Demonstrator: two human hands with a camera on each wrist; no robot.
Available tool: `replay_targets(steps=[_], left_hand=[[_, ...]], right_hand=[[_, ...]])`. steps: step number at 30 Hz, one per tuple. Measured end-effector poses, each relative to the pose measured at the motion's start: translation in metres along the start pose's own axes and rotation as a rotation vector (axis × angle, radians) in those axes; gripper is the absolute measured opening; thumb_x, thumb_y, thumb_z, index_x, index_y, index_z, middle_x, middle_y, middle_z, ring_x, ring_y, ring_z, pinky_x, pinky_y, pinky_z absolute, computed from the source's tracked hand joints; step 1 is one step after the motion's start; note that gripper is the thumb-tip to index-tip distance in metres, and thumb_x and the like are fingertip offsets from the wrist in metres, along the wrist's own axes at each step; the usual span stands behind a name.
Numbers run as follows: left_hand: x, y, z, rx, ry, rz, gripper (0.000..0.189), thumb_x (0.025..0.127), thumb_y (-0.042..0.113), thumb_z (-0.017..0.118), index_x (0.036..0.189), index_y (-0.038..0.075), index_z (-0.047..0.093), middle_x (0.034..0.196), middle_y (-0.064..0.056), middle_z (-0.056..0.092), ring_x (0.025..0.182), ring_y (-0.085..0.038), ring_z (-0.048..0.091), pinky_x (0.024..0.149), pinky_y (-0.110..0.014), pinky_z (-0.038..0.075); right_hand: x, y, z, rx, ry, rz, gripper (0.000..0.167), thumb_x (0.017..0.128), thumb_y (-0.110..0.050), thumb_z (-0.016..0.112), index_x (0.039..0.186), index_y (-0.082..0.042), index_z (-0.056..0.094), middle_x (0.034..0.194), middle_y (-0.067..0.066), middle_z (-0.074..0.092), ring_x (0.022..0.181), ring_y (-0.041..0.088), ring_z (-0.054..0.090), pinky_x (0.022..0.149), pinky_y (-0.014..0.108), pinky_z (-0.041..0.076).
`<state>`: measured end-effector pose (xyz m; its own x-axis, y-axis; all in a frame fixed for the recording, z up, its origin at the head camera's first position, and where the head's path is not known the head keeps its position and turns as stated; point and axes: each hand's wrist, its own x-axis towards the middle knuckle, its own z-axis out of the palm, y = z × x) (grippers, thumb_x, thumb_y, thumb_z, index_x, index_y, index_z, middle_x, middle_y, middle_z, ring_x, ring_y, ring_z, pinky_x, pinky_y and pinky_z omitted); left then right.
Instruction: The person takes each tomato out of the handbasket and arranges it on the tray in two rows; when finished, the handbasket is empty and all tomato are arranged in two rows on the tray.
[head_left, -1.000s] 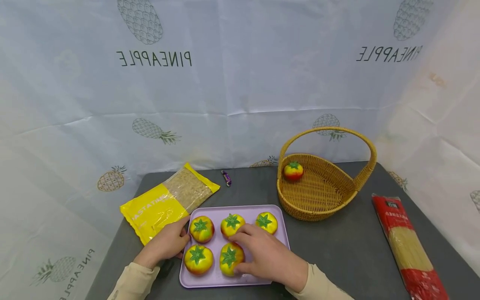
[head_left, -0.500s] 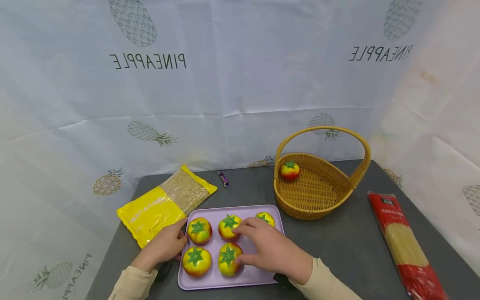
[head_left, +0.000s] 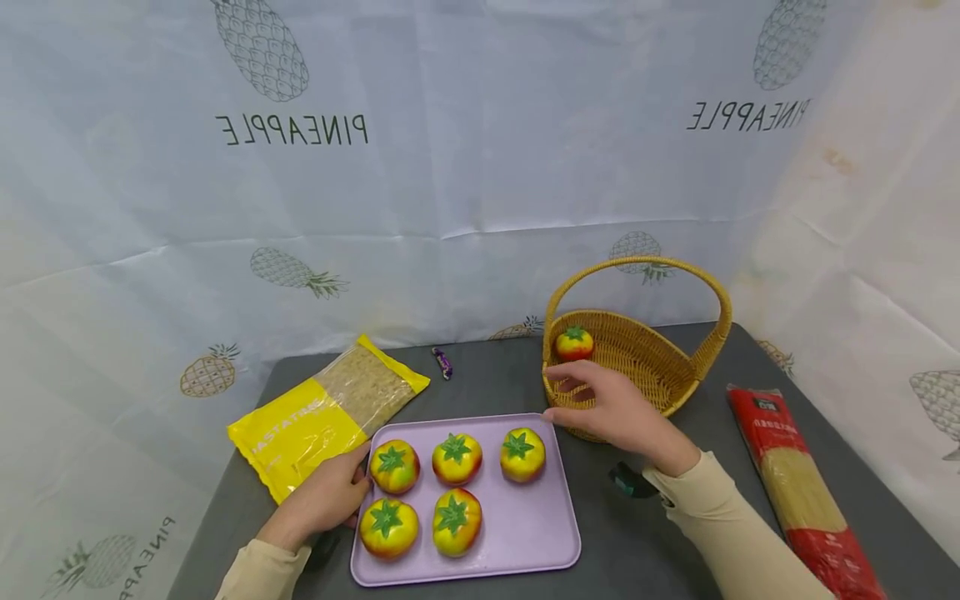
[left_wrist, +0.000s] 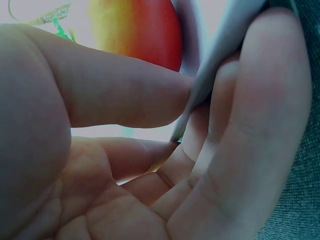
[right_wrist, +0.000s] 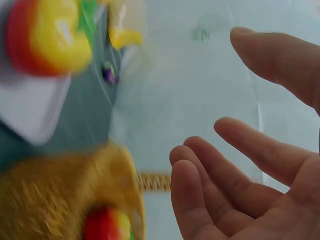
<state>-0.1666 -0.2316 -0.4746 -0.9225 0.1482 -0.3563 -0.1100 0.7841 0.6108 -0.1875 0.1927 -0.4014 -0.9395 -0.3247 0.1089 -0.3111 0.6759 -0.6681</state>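
Observation:
My left hand [head_left: 322, 498] grips the left edge of a lilac tray [head_left: 528, 529], thumb on top and fingers beneath, as the left wrist view shows of the tray rim [left_wrist: 212, 55]. Several yellow-and-red fruits with green star-shaped leaves lie on the tray, among them one at the back right [head_left: 522, 455] and one in front [head_left: 457, 522]. My right hand [head_left: 618, 410] is held over the near left rim of a wicker basket [head_left: 645, 367], fingers apart and nothing between them. One similar fruit [head_left: 575, 343] sits inside the basket at the left.
Behind my left hand lies a yellow pasta bag [head_left: 330, 408], close to the tray. A small purple-wrapped candy [head_left: 442, 363] is near the table's back edge. At the right lies a long red noodle packet [head_left: 802, 492]. A pineapple-print cloth [head_left: 465, 167] hangs behind the table.
My right hand has moved from over the fruits on the tray, right and away from me, to the basket, carrying nothing. The left hand stays at the tray's edge. The head view shifts slightly.

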Motion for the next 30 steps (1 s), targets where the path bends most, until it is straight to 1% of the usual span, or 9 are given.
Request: replay_targets(steps=[2, 5, 9, 12, 19, 23, 26, 30], left_hand=[[0.000, -0.001, 0.000, -0.003, -0.001, -0.005, 0.069, 0.102, 0.012, 0.068, 0.165, 0.001, 0.040, 0.084, -0.008, 0.056, 0.060, -0.022, 0.063, 0.056, -0.033, 0.058], [0.001, 0.000, 0.000, 0.003, -0.002, -0.016, 0.069, 0.103, 0.013, 0.068, 0.165, 0.002, 0.040, 0.085, -0.008, 0.057, 0.061, -0.022, 0.063, 0.056, -0.034, 0.058], [0.001, 0.001, -0.001, -0.003, -0.002, -0.018, 0.069, 0.102, 0.012, 0.068, 0.165, 0.001, 0.041, 0.085, -0.008, 0.057, 0.061, -0.023, 0.063, 0.056, -0.034, 0.058], [0.000, 0.000, -0.001, -0.015, 0.002, -0.016, 0.069, 0.101, 0.011, 0.069, 0.164, 0.000, 0.041, 0.085, -0.008, 0.057, 0.061, -0.023, 0.063, 0.056, -0.034, 0.059], [0.001, -0.002, 0.001, -0.018, 0.003, -0.020, 0.069, 0.101, 0.011, 0.069, 0.164, 0.002, 0.043, 0.085, -0.008, 0.057, 0.062, -0.022, 0.062, 0.057, -0.033, 0.059], [0.002, -0.003, 0.002, -0.027, 0.006, -0.016, 0.068, 0.101, 0.010, 0.069, 0.164, 0.002, 0.043, 0.085, -0.008, 0.057, 0.063, -0.023, 0.061, 0.056, -0.034, 0.060], [0.002, -0.004, 0.003, -0.038, 0.010, -0.009, 0.068, 0.101, 0.009, 0.068, 0.164, 0.002, 0.043, 0.084, -0.008, 0.058, 0.062, -0.023, 0.061, 0.056, -0.034, 0.059], [0.002, -0.005, 0.003, -0.044, 0.013, 0.001, 0.068, 0.101, 0.009, 0.068, 0.163, 0.001, 0.043, 0.084, -0.008, 0.057, 0.061, -0.023, 0.061, 0.055, -0.034, 0.059]], right_hand=[[0.003, 0.007, -0.016, 0.011, 0.027, 0.023, 0.061, 0.092, -0.041, 0.086, 0.144, -0.016, 0.068, 0.137, 0.007, 0.072, 0.121, 0.030, 0.070, 0.104, 0.053, 0.061], [0.011, 0.019, -0.036, 0.019, 0.039, 0.055, 0.064, 0.093, -0.043, 0.084, 0.147, -0.014, 0.065, 0.138, 0.010, 0.071, 0.123, 0.031, 0.068, 0.106, 0.053, 0.060], [0.025, 0.038, -0.054, 0.020, 0.010, 0.119, 0.071, 0.094, -0.048, 0.082, 0.152, -0.015, 0.059, 0.145, 0.014, 0.067, 0.128, 0.032, 0.066, 0.108, 0.055, 0.058], [0.038, 0.051, -0.061, 0.019, -0.013, 0.162, 0.074, 0.094, -0.048, 0.081, 0.155, -0.015, 0.056, 0.150, 0.016, 0.063, 0.131, 0.033, 0.064, 0.108, 0.056, 0.056], [0.062, 0.071, -0.064, 0.011, -0.049, 0.213, 0.073, 0.096, -0.039, 0.081, 0.157, -0.008, 0.053, 0.153, 0.019, 0.062, 0.135, 0.038, 0.062, 0.111, 0.058, 0.054], [0.071, 0.081, -0.062, -0.012, -0.059, 0.220, 0.071, 0.097, -0.034, 0.080, 0.155, -0.004, 0.054, 0.152, 0.022, 0.061, 0.135, 0.041, 0.060, 0.112, 0.060, 0.053], [0.077, 0.089, -0.060, -0.027, -0.073, 0.230, 0.071, 0.097, -0.034, 0.079, 0.155, -0.002, 0.053, 0.152, 0.025, 0.060, 0.136, 0.043, 0.058, 0.113, 0.062, 0.051], [0.082, 0.098, -0.056, -0.016, -0.089, 0.257, 0.073, 0.097, -0.037, 0.079, 0.156, -0.001, 0.052, 0.155, 0.027, 0.056, 0.140, 0.046, 0.055, 0.116, 0.064, 0.048]])
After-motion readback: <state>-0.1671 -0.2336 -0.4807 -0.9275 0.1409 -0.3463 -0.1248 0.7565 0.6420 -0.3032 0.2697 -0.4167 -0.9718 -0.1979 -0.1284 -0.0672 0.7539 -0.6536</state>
